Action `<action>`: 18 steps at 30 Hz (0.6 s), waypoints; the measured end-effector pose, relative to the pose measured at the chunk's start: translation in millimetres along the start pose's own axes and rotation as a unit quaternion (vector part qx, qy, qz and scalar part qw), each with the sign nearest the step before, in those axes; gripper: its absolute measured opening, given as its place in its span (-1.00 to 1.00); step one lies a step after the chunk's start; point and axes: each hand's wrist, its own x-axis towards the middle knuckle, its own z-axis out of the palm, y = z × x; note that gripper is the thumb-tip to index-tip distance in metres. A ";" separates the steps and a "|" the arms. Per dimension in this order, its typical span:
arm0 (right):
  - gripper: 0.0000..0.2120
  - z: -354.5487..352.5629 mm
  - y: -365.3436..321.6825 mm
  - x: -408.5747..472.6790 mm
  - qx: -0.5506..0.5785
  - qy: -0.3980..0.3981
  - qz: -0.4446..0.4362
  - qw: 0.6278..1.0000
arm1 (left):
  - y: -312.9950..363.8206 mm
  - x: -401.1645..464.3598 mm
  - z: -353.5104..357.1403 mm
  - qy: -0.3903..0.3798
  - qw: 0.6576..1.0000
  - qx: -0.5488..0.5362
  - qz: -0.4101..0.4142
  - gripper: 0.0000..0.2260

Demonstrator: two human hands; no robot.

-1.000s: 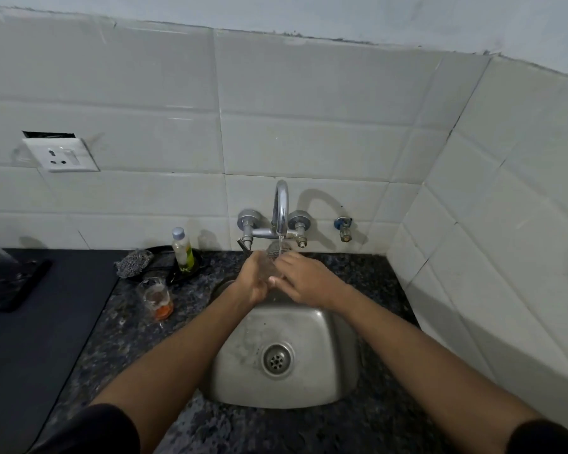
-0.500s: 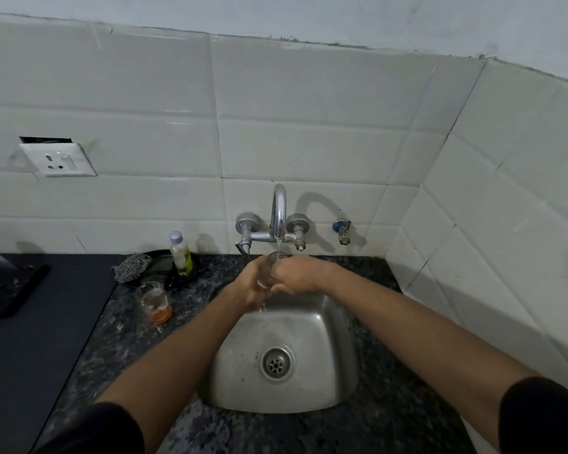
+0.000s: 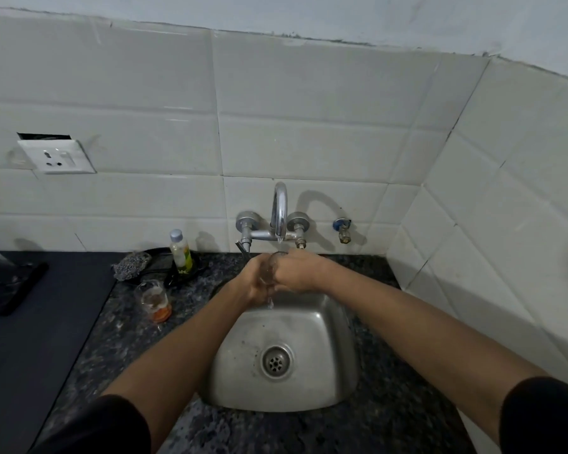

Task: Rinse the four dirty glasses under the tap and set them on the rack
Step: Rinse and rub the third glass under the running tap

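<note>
The left hand (image 3: pixel 254 283) and the right hand (image 3: pixel 297 273) are pressed together over the back of the sink (image 3: pixel 335 326), both curled round a clear glass (image 3: pixel 269 271) caught between them. The glass stands roughly upright with its rim just under the spout of the tap (image 3: pixel 280 211), and a thin stream of water falls from it, with some dripping below the hands into the basin. To the left, on the speckled counter (image 3: pixel 118 335), a second glass (image 3: pixel 154 301) stands apart from the sink with orange dregs at its bottom. Behind it are a small bottle (image 3: pixel 180 252) and a scouring pad (image 3: pixel 130 265), near the wall.
</note>
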 end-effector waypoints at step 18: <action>-0.90 20.2 -11.2 3.6 0.254 0.077 0.098 0.959 | 13.8 -4.9 15.9 0.085 0.996 -0.012 0.007 -0.69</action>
